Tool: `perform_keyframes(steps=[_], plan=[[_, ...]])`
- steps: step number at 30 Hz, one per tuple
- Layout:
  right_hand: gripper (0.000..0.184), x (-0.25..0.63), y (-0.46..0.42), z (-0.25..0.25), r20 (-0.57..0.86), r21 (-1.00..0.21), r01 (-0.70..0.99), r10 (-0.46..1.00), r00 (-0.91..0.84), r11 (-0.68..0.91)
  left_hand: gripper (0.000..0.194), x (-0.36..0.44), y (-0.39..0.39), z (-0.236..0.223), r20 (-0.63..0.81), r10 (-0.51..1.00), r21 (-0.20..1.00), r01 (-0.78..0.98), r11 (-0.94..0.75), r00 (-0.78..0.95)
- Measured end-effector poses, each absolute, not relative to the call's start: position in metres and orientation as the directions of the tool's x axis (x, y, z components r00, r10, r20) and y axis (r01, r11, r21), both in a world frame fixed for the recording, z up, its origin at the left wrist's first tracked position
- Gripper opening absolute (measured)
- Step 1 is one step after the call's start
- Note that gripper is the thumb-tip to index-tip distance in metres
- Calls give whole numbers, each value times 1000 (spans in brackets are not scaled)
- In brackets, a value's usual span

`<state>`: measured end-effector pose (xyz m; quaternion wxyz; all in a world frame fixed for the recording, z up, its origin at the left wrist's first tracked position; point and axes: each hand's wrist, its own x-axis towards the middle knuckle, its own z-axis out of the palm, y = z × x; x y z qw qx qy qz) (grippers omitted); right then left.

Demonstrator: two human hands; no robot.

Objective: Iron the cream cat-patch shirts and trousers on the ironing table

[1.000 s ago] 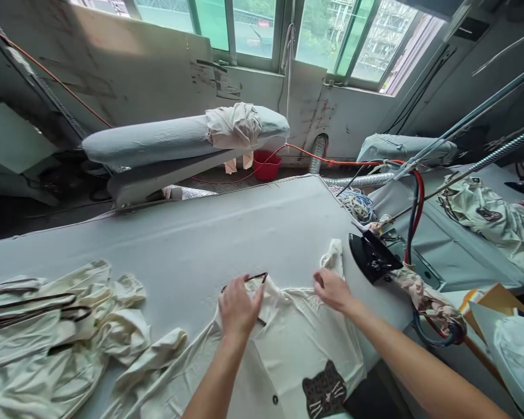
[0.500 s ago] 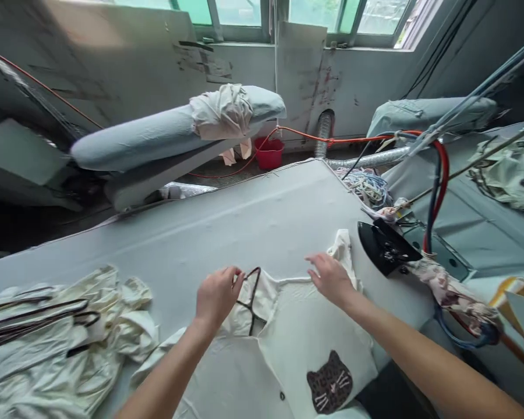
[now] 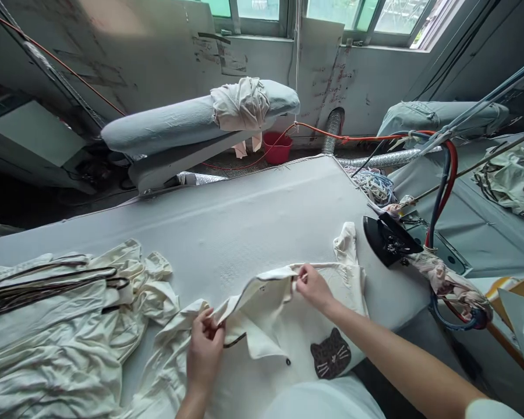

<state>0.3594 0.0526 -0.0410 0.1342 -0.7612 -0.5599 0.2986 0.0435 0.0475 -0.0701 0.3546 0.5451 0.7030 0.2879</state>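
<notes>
A cream shirt point(image 3: 288, 326) with a dark cat patch point(image 3: 330, 361) lies on the white padded ironing table point(image 3: 244, 221). My left hand point(image 3: 205, 349) pinches the shirt's dark-edged collar at its near left end. My right hand point(image 3: 312, 286) pinches the collar's far end, and the collar is stretched and lifted between both hands. A black steam iron point(image 3: 388, 240) rests on the table's right edge, just right of the shirt's sleeve.
A pile of cream garments with dark trim point(image 3: 56, 326) covers the table's left side. Hoses and cords point(image 3: 441, 180) hang by the iron. A padded sleeve board point(image 3: 192, 125) stands behind, with a red bucket point(image 3: 277, 148) on the floor. Another table with garments point(image 3: 510, 180) is at right.
Both hands moved from flattening the shirt near the collar to pinching the collar ends. The collar has been lifted and pulled toward me, and my left hand has moved nearer.
</notes>
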Motion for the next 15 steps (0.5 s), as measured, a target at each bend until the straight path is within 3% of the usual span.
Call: perform_keyframes(steps=[2, 4, 8, 11, 13, 15], plan=[[23, 380, 31, -42, -232, -516, 775, 931, 282, -363, 35, 25, 32, -67, -209, 978, 697, 699, 158, -13], [34, 388, 16, -38, -124, -430, 859, 961, 248, -278, 26, 20, 24, -62, -167, 976, 563, 826, -20, 137], [53, 351, 3, -32, 64, -407, 906, 993, -98, 116, 34, 42, 28, -56, 42, 962, 344, 900, -266, 268], [61, 312, 7, -45, 101, -425, 848, 947, -304, 317, 36, 56, 42, -58, 65, 915, 406, 828, -388, 397], [54, 305, 11, -62, 92, -429, 864, 964, -250, 265, 42, 57, 50, -60, 87, 893, 495, 758, -424, 442], [35, 315, 15, -76, 95, -450, 876, 985, -145, 173, 43, 54, 54, -61, 89, 873, 529, 720, -450, 480]])
